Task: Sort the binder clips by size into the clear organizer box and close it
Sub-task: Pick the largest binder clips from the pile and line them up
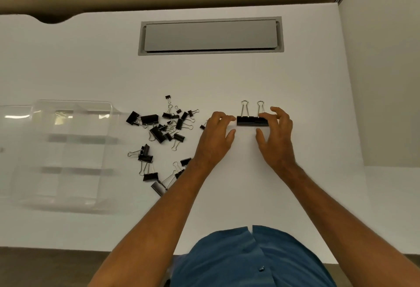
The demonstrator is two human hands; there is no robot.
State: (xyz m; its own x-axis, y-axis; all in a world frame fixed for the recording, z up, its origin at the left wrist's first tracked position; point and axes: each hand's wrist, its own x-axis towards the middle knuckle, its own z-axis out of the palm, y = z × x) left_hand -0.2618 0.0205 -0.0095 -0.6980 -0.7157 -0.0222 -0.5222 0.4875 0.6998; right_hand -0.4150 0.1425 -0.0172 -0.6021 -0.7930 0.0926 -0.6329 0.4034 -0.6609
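Left hand had its fingertips touching the left end of the two large binder clips; right hand had its fingers curled over the right end, thumb hanging free below. We couldn't tell whether it was a real pinch or just touch. We saw the clips side by side between the two hands, black bodies forming one bar running left-right, wire handles pointing away from us. Both hands equally near. Loose pile of clips lay just left of the left hand. Clear organizer box sat further left, beyond the pile, lid open, compartments looked empty. We judged the left hand better placed to carry the pair over, across the pile.
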